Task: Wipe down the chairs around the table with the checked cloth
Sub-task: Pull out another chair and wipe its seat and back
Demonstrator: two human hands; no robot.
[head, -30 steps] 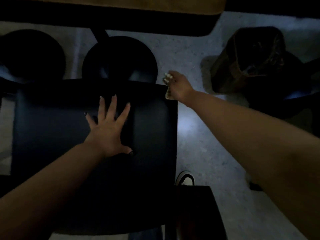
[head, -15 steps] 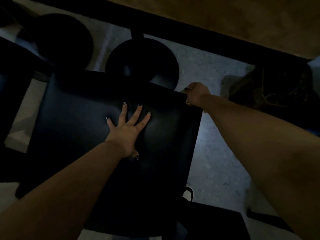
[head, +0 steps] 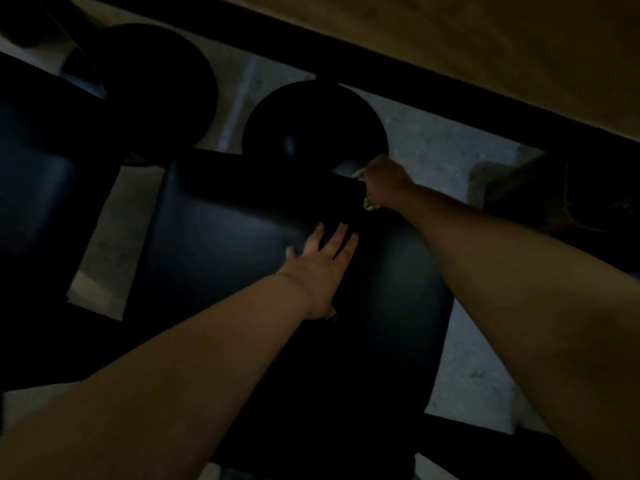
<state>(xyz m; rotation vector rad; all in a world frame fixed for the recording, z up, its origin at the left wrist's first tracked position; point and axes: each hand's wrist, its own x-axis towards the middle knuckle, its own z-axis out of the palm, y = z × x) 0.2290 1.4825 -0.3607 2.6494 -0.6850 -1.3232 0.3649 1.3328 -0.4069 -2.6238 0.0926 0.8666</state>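
I am looking down on a dark chair seat (head: 242,258) in very dim light. My left hand (head: 320,271) lies flat on the seat with fingers straight and spread, holding nothing, near the seat's far right part. My right hand (head: 384,183) is at the far right corner of the seat, fingers curled around a bunched pale cloth (head: 369,203); only small bits of it show at the knuckles and under the hand, and I cannot make out a checked pattern in this light. The hand sits right on the seat's far edge, touching it.

Just beyond that edge stands a round black pedestal base (head: 313,123), with a second round base (head: 152,88) further left. The table edge (head: 450,95) runs as a dark band diagonally across the top, its brown top (head: 502,39) above it. A second dark chair (head: 38,188) sits to the left, apart from the first, with a strip of pale floor (head: 114,233) between them. More open floor (head: 433,154) lies to the right of the seat, between it and a dark, indistinct object (head: 588,199) at the right edge.
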